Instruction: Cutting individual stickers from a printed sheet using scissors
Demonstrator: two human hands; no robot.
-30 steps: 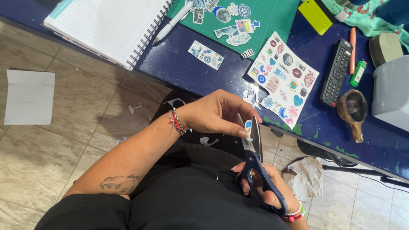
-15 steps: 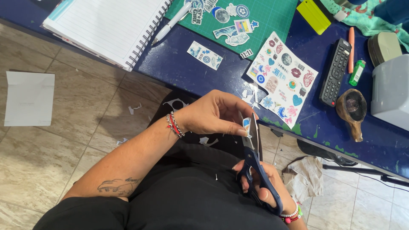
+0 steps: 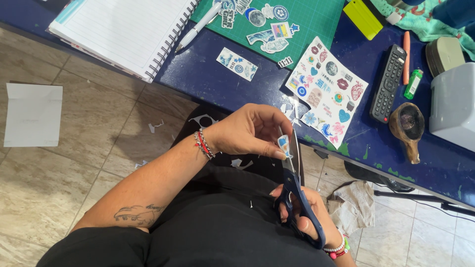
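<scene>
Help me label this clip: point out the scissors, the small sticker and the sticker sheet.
scissors (image 3: 295,190): head view, blue pivot area.
small sticker (image 3: 283,145): head view, its middle.
sticker sheet (image 3: 326,89): head view, sheet centre.

Beige stone tiles (image 3: 74,148) cover the floor below me, flecked with paper scraps. A dark blue table (image 3: 208,79) runs across ahead, its edge paint chipped.

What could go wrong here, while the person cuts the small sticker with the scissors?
1. The left hand pinches the small sticker right beside the blades of the scissors, so a fingertip could be nicked.
2. The sticker is tiny and held only at its edge; it may slip or be cut into its picture.
3. Paper scraps already lie on the floor; a cut-out sticker dropped there might get lost.
</scene>
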